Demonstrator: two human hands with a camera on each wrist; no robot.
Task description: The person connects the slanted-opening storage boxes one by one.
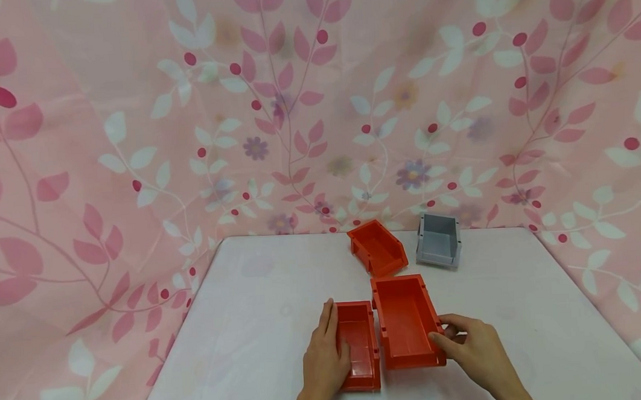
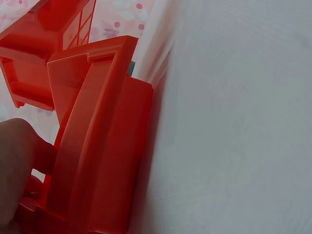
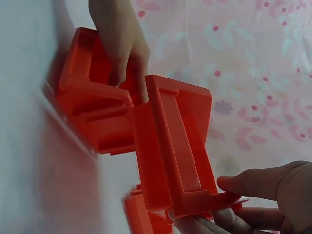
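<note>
My left hand (image 1: 323, 357) holds a red plastic storage bin (image 1: 359, 355) by its left wall, thumb inside and fingers along the outside. This bin stands on the table. To its right, my right hand (image 1: 477, 346) pinches the right wall of a second red storage bin (image 1: 406, 316) near its front corner. In the right wrist view this second bin (image 3: 170, 146) is tilted and raised off the table, close beside the first bin (image 3: 97, 107). Whether their sides touch I cannot tell. The right fingers are partly hidden under the bin's edge.
A third red bin (image 1: 380, 248) stands turned at an angle behind the held bins. Right of it is a grey bin (image 1: 439, 242) near the back edge. All are on a white-covered table (image 1: 251, 324), with a pink floral curtain (image 1: 315, 103) behind and along the sides.
</note>
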